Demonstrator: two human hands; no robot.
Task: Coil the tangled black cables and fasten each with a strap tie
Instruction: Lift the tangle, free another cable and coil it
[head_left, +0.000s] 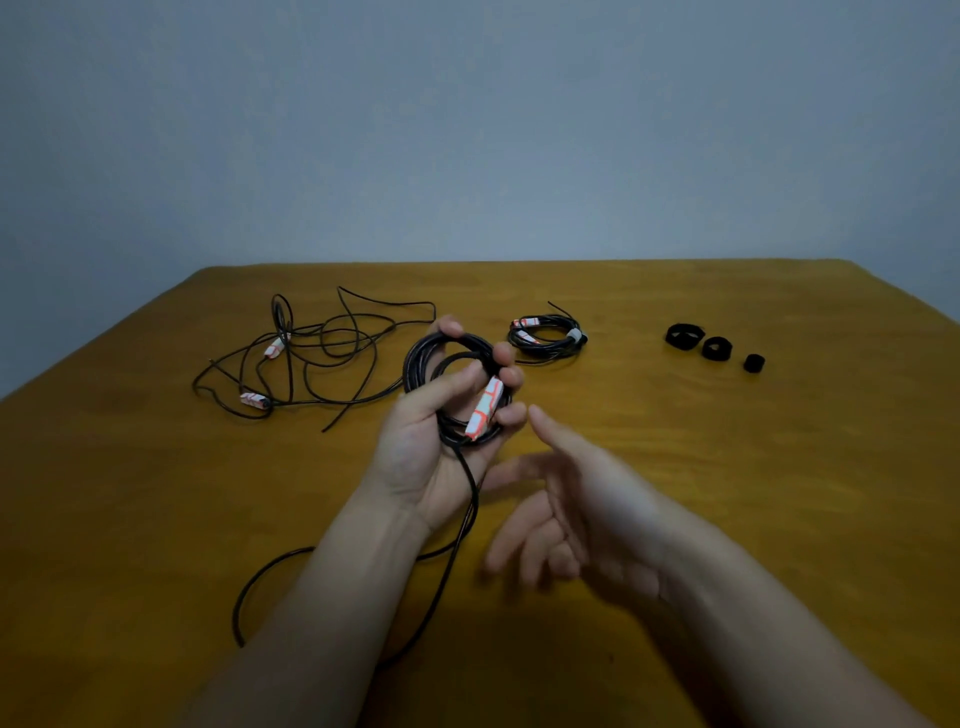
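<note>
My left hand (436, 447) grips a part-wound coil of black cable (423, 358) above the table's middle, thumb and fingers curled round the loops. A white and orange tag (484, 408) sits on that coil. The cable's loose tail (457, 551) hangs down past my wrist and loops over the table. Just right of the coil is my right hand (576, 525), blurred, fingers spread, holding nothing. A tangled black cable (322, 353) lies at the back left. A coiled, tied cable (548, 338) lies behind the hands. Three black strap ties (714, 348) sit at the back right.
The wooden table (727, 467) runs to a far edge below a plain grey wall. The loose tail curves across the near left part of the table (260, 587).
</note>
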